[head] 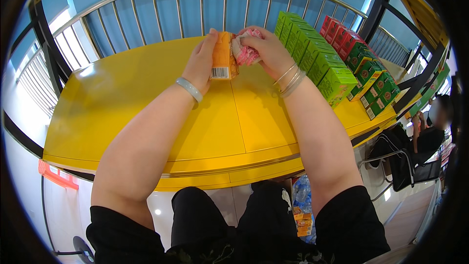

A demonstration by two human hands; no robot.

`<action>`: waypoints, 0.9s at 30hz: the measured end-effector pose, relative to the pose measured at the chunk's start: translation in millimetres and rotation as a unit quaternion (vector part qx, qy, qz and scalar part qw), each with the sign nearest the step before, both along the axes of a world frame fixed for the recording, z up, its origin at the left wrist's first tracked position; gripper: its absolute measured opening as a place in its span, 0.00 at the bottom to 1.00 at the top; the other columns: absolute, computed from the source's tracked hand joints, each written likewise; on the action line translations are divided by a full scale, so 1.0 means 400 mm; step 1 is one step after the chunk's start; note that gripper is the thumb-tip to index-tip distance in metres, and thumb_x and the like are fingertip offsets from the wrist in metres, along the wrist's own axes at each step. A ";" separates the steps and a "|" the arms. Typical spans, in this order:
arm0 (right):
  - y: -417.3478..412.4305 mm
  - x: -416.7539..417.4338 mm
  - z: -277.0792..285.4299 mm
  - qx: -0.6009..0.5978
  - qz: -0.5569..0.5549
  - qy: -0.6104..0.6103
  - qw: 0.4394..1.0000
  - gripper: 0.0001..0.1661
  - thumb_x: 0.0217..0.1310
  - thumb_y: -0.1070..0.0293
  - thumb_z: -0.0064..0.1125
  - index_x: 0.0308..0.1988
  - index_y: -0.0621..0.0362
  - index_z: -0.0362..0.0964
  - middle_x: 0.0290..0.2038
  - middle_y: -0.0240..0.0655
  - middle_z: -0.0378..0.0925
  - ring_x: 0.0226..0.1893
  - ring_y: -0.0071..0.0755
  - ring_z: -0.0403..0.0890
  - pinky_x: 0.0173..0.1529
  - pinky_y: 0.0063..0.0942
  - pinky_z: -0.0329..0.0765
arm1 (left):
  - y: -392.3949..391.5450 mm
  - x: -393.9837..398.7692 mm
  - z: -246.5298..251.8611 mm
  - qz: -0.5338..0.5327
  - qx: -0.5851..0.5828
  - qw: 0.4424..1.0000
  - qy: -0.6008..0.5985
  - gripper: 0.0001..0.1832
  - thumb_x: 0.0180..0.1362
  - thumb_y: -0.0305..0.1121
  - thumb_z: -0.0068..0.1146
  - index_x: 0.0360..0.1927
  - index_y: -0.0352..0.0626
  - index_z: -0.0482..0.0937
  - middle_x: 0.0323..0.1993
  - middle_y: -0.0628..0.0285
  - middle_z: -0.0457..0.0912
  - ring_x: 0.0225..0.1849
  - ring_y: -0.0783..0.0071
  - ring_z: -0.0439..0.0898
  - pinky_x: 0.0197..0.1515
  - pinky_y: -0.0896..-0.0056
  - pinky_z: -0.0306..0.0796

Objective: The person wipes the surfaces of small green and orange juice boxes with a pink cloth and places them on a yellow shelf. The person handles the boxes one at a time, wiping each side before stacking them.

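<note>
An orange carton (221, 55) with a printed code is held upright in my left hand (202, 58), above the yellow table (146, 106). My right hand (270, 49) grips a crumpled pink and white cloth (247, 49), which rests against the carton's right side. To the right of that hand, rows of green cartons (311, 51) stand on the table. Beside them is another row, with red cartons (340, 36) at the back and dark green cartons (381, 91) at the front.
A metal railing (225, 7) runs behind the table. Under the table's right part are plastic bottles (302, 190) and orange packages (303, 223). A person (430, 132) sits at the far right near a metal-framed chair (410, 165). A red plastic stool (58, 176) is at the left.
</note>
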State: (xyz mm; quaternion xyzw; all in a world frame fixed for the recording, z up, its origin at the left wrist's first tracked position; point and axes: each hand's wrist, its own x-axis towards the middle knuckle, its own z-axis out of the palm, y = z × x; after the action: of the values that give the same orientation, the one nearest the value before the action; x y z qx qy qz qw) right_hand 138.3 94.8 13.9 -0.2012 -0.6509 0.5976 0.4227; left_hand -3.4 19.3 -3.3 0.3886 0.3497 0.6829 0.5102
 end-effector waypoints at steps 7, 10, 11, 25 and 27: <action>-0.002 0.005 0.001 0.093 -0.066 -0.150 0.982 0.16 0.47 0.66 0.56 0.39 0.60 0.69 0.29 0.32 0.74 0.29 0.22 0.74 0.29 0.19 0.72 | 0.014 -0.011 -0.009 0.029 0.015 0.999 -0.025 0.27 0.61 0.54 0.39 0.48 0.39 0.68 0.40 0.60 0.75 0.39 0.73 0.75 0.41 0.72 0.71; -0.013 -0.002 -0.006 0.152 -0.024 -0.178 0.972 0.17 0.47 0.66 0.58 0.39 0.58 0.69 0.31 0.31 0.73 0.31 0.21 0.73 0.34 0.18 0.71 | 0.011 -0.008 -0.010 0.053 0.024 0.998 -0.010 0.26 0.62 0.53 0.37 0.49 0.40 0.68 0.40 0.60 0.74 0.39 0.73 0.75 0.41 0.73 0.71; -0.017 -0.005 -0.009 0.177 -0.006 -0.184 0.967 0.17 0.47 0.66 0.59 0.39 0.58 0.69 0.32 0.30 0.73 0.32 0.19 0.72 0.38 0.17 0.70 | 0.014 -0.012 -0.014 0.067 0.025 0.997 -0.002 0.26 0.62 0.53 0.37 0.49 0.40 0.68 0.40 0.60 0.74 0.39 0.73 0.75 0.41 0.73 0.71; -0.019 0.000 -0.004 0.071 0.081 -0.225 0.968 0.22 0.55 0.55 0.57 0.43 0.59 0.68 0.31 0.28 0.74 0.31 0.18 0.73 0.33 0.17 0.70 | 0.004 -0.010 -0.001 0.061 0.039 0.997 -0.030 0.24 0.63 0.49 0.32 0.49 0.40 0.68 0.41 0.59 0.75 0.40 0.72 0.75 0.44 0.74 0.70; -0.026 0.003 -0.001 0.043 0.110 -0.223 0.968 0.23 0.56 0.54 0.56 0.44 0.59 0.68 0.31 0.27 0.74 0.30 0.17 0.73 0.32 0.17 0.70 | 0.005 -0.017 -0.004 0.042 0.047 0.998 -0.017 0.24 0.63 0.49 0.32 0.49 0.40 0.68 0.41 0.58 0.75 0.40 0.72 0.75 0.44 0.75 0.69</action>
State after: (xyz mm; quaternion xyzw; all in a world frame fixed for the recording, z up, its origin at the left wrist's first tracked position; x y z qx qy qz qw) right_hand 139.5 84.4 13.5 -0.2383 -0.7720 0.5516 0.2074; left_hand -10.0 21.5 -5.0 0.3856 0.3240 0.7260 0.4682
